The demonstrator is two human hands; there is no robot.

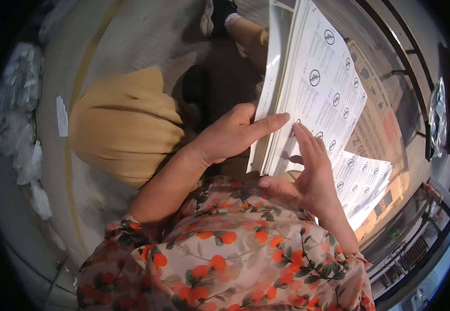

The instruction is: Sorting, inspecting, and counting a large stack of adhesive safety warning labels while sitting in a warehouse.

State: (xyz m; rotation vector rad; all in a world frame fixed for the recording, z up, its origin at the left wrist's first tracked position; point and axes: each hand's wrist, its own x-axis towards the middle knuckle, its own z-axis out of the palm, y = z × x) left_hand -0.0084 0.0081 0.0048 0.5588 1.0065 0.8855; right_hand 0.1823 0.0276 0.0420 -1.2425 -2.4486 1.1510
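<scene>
A thick stack of white label sheets [320,67], printed with rows of round black symbols and small text, stands tilted in front of me. My left hand [230,132] grips its left edge, the thumb lying over the front and the other fingers hidden behind. A glossy clear-and-white sheet [274,57] sits at the stack's left side. My right hand [313,181] is open near the lower part of the front sheet, fingers stretched out and thumb apart. Whether its fingertips touch the paper, I cannot tell. More printed sheets [362,181] lie to the right, beyond this hand.
A brown cardboard box [375,127] is under the sheets on the right. Dark metal rails [411,67] run beside it. Bundles of clear plastic [23,103] line the far left. A scrap of paper [61,116] lies on the floor near a yellow line [72,186].
</scene>
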